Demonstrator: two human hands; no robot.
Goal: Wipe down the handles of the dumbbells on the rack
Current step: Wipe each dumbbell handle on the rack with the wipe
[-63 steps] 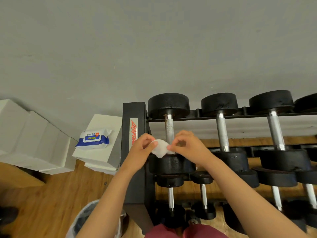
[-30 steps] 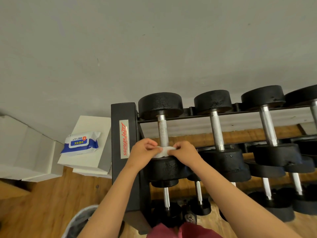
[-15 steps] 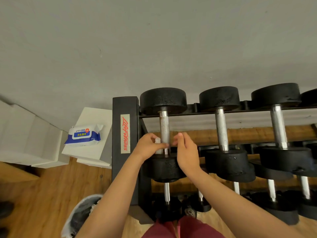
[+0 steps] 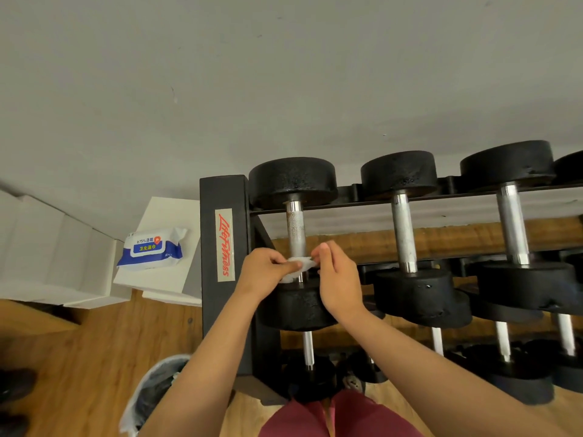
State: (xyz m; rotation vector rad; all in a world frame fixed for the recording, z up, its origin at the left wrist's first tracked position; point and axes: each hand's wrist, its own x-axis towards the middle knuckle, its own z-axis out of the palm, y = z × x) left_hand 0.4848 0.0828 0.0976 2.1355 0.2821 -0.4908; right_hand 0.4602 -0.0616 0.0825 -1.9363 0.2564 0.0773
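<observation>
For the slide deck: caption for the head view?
Left hand and right hand hold a white wipe against the leftmost dumbbell handle.

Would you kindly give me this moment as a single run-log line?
step: wiping handle | dumbbell: leftmost, top row | left hand: pinches wipe | right hand: pinches wipe | wipe: against handle's near end

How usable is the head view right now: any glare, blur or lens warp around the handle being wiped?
Head view: even, soft light; small glints on the leftmost handle, knurling legible; the wipe, left hand and right hand slightly soft; wide-angle warp skews the rack rail rightward.
</observation>
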